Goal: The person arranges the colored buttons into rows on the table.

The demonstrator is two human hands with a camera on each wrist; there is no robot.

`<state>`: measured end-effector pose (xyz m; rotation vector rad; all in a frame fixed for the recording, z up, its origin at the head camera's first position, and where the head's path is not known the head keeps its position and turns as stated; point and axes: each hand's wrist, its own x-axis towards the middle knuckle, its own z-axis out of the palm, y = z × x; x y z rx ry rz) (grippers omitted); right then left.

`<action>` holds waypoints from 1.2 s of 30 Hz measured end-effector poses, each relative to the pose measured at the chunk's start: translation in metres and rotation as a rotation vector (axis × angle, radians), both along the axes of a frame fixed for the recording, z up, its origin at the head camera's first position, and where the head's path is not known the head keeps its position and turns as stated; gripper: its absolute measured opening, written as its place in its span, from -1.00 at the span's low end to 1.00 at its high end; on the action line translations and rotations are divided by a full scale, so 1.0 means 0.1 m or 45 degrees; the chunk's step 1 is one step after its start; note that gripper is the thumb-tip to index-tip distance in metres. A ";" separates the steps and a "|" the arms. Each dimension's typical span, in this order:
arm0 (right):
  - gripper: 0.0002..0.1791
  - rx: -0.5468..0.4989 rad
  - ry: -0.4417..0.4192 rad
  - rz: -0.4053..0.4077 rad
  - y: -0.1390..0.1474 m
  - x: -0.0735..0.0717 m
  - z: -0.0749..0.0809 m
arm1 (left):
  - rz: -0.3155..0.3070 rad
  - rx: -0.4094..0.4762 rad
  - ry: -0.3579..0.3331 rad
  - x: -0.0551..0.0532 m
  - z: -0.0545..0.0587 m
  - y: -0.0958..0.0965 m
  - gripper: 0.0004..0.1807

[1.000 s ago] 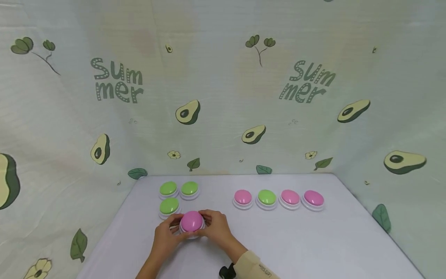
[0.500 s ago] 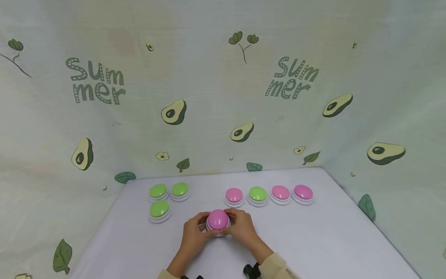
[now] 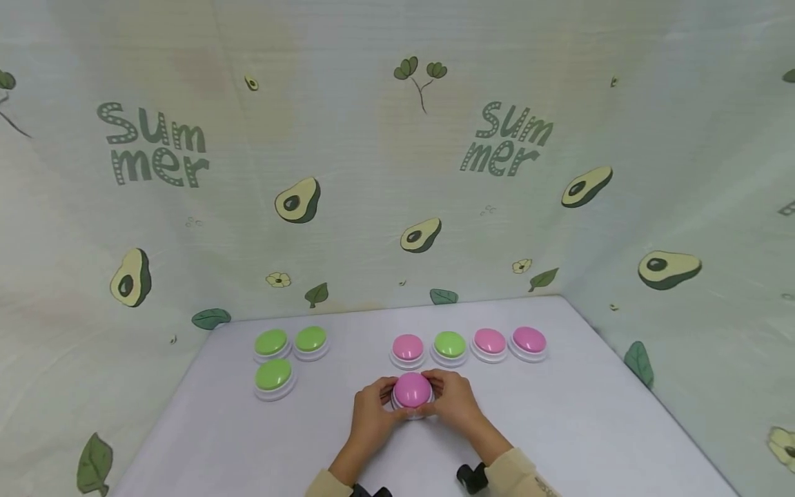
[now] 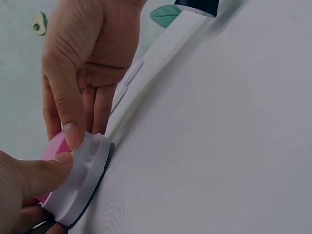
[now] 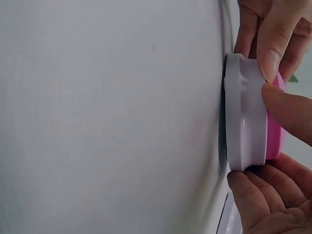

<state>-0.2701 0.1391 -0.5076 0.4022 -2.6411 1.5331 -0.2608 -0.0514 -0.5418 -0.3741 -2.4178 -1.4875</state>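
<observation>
Both hands hold one pink push button [image 3: 413, 391] with a white round base, at the middle of the white table in the head view. My left hand [image 3: 371, 417] grips its left side and my right hand [image 3: 458, 404] grips its right side. The two thumbs meet at the near edge, over the white rim. In the left wrist view the button's white base [image 4: 85, 178] shows from the side, close over the table surface. The right wrist view shows the pink dome [image 5: 274, 134] with fingers curled at both ends of the base.
Just behind the hands runs a row: a pink button [image 3: 408, 347], a green button [image 3: 450, 344], and two further pink buttons [image 3: 489, 341] to the right. Three green buttons [image 3: 273, 375] stand in a cluster at left. A printed cloth [image 3: 360, 138] hangs behind the white table [image 3: 559, 414].
Both hands have carried the pink button rightward, from beside the front green button to in front of the row's leftmost pink one. The head view has also turned slightly right.
</observation>
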 end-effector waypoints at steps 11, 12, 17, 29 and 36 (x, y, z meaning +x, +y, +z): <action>-0.26 -0.035 -0.044 0.012 0.07 -0.02 -0.01 | -0.022 0.034 -0.035 -0.02 -0.01 0.03 -0.35; -0.27 -0.039 -0.042 0.017 0.07 -0.03 -0.02 | -0.024 0.035 -0.037 -0.02 -0.01 0.03 -0.35; -0.28 -0.059 -0.051 0.038 0.08 -0.03 -0.04 | -0.038 0.046 -0.065 -0.02 0.01 0.02 -0.36; -0.29 0.034 -0.055 0.055 0.08 -0.03 -0.04 | -0.090 0.063 -0.146 0.00 0.03 -0.03 -0.37; -0.28 0.035 -0.053 0.046 0.09 -0.01 -0.04 | -0.120 0.099 -0.175 -0.02 0.02 -0.04 -0.36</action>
